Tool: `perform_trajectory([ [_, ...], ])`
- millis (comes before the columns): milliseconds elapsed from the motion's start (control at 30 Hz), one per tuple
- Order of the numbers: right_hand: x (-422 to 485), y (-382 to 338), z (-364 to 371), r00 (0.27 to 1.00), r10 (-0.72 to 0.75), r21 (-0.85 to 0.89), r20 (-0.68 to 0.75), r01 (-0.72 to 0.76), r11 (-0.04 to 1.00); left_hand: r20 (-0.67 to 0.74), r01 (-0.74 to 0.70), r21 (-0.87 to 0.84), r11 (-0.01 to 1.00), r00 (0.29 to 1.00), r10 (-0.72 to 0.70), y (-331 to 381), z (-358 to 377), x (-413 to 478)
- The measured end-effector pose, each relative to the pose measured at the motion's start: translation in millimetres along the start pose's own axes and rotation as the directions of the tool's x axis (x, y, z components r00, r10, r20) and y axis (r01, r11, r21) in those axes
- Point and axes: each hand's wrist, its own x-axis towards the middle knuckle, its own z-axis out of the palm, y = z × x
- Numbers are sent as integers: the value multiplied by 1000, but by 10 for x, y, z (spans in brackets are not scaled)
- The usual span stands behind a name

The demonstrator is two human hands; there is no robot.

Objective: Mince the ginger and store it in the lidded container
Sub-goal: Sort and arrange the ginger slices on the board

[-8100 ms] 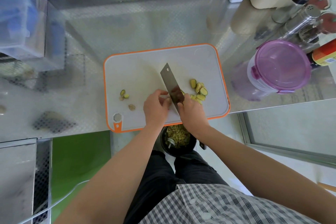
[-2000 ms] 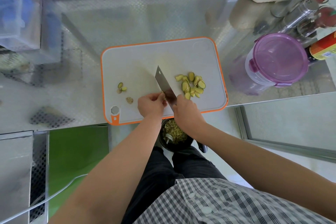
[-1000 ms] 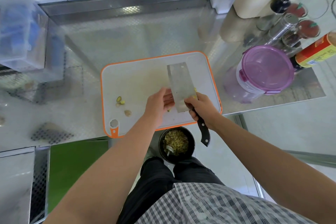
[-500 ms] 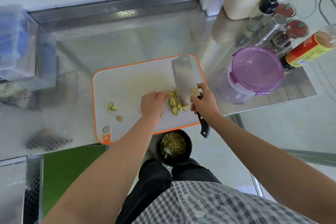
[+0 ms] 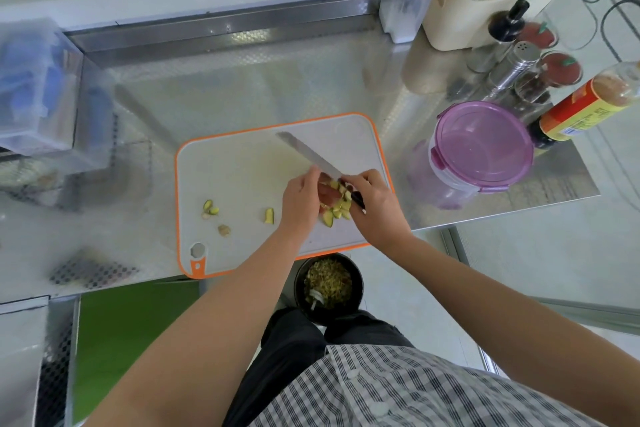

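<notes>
Steel bench [image 5: 242,80], head camera: a person works ginger on a white, orange-rimmed cutting board [image 5: 242,166] set at the bench's near edge. The left hand [image 5: 299,201], fingers together and gently curved, cups the ginger slices [image 5: 336,208] from the left, its fingertips close against the knife [image 5: 308,156]. The right hand [image 5: 375,208] is wrapped round the knife's dark handle, with the blade angled away to the left across the board.

The slices sit heaped between the two hands, coarse and not yet minced. One stray slice [image 5: 269,215] lies just left of the left hand, and a few trimmings [image 5: 210,209] lie well apart near the board's left side. The lidded container [image 5: 481,149], purple lid on, stands on the bench right of the board, near a sauce bottle [image 5: 581,104] and a metal shaker [image 5: 516,62]. A black bin [image 5: 327,282] of scraps sits below the bench edge.

The risk appears twofold. The left fingertips are so near the blade that a quick chop could nick them. The heap is also close to the board's near edge, so pieces could scatter into the bin.
</notes>
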Motion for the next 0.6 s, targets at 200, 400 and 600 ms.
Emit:
perform_trajectory([
  [200,155,166,-193,931,364,83,-37,-360,929,1,-171,661,731,974,226,-217,-146,21],
  [400,21,290,-289,875,481,232,54,-480,846,224,-339,872,353,918,328,-380,106,-32],
  [600,93,434,-327,837,532,282,125,-545,790,249,-392,852,348,887,388,-456,22,31],
])
